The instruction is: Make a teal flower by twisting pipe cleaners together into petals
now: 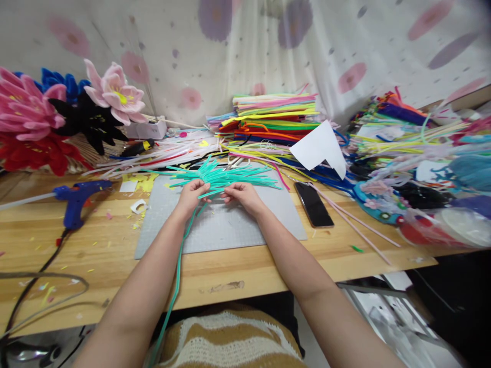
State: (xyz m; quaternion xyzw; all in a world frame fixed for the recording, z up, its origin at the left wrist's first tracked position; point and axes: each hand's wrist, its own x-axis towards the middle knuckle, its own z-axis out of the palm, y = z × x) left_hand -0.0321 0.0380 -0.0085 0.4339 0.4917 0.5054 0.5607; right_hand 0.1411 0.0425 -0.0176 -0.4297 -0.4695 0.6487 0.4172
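Note:
A short teal pipe cleaner (210,193) spans between my two hands, just in front of a pile of cut teal pipe cleaners (238,176). My left hand (193,196) pinches its left end, and long teal strands (178,266) hang from this hand toward my lap. With thumb and fingers closed, my right hand (242,196) grips the other end. Both hands are above a grey cutting mat (230,230). Scissors (238,162) lie behind the pile, partly covered by it.
On the left are a blue glue gun (76,199) with its cord and fuzzy flowers (117,94). Bundles of coloured pipe cleaners (274,120) lie at the back. To the right are a phone (313,204), a white paper piece (320,148) and heaped craft supplies (433,168).

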